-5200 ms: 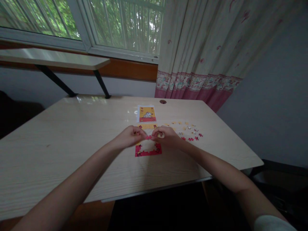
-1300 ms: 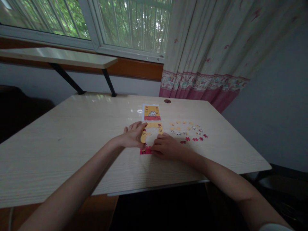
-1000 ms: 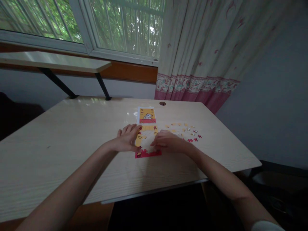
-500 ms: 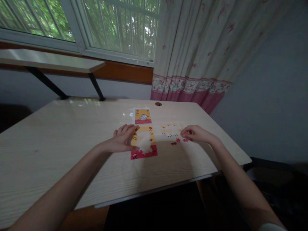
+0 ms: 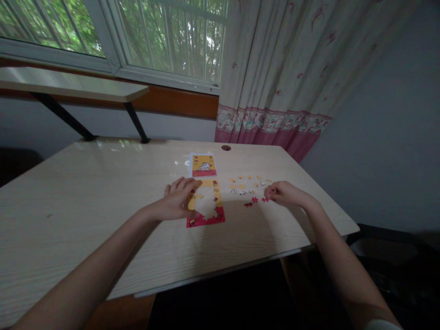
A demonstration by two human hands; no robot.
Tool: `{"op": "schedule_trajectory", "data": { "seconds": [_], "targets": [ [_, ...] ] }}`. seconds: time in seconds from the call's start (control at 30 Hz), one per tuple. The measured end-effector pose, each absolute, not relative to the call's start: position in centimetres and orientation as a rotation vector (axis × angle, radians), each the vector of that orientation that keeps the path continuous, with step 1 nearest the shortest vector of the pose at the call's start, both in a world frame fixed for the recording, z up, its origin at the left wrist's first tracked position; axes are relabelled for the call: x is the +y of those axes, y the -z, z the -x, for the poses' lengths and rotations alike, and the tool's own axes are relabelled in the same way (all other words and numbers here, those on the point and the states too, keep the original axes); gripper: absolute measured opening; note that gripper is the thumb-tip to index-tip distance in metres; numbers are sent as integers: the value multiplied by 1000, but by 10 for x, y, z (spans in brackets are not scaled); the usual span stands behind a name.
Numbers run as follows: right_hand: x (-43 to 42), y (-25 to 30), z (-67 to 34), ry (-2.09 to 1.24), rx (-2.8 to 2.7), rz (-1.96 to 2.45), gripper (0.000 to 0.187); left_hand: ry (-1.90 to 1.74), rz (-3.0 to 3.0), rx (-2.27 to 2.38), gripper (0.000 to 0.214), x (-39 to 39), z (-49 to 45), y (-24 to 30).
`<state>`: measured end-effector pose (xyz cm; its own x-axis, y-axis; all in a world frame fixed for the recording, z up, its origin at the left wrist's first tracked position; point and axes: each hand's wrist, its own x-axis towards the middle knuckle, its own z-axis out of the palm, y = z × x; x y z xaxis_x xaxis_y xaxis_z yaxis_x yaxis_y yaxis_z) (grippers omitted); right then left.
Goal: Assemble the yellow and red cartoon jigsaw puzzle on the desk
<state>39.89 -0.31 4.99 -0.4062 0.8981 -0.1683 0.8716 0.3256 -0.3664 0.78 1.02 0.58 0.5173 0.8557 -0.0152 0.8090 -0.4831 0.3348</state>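
The flat red-and-yellow cardboard jigsaw border (image 5: 206, 221) lies on the pale wood-grain tabletop (image 5: 113, 183), just below the yellow-and-red printed picture card (image 5: 207, 173). Its outer frame looks joined, though the left side is partly covered; most of the middle is unfilled. The left hand (image 5: 174, 201) spreads thumb and fingers over that side. The right hand (image 5: 286, 193) bends its fingertips together at the scattered small red, yellow and white jigsaw pieces (image 5: 255, 200), all unplaced; whether it grips one cannot be told.

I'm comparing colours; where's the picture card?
In the head view, the picture card lies just beyond the puzzle, left of the loose pieces.
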Motion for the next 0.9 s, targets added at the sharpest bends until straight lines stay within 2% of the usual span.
{"op": "schedule_trajectory", "data": {
  "seconds": [0.43,0.77,0.9],
  "targets": [
    [2,-30,-404,-704,-2492,1659,6,-219,-2444,1449,92,14,-6,-8],
    [4,-33,-403,-988,-2359,1699,11,-183,-2493,1382,92,11,-6,-9],
    [5,-33,-404,-998,-2351,1699,11,-195,-2480,1385,91,10,-8,-12]
  ]
}}
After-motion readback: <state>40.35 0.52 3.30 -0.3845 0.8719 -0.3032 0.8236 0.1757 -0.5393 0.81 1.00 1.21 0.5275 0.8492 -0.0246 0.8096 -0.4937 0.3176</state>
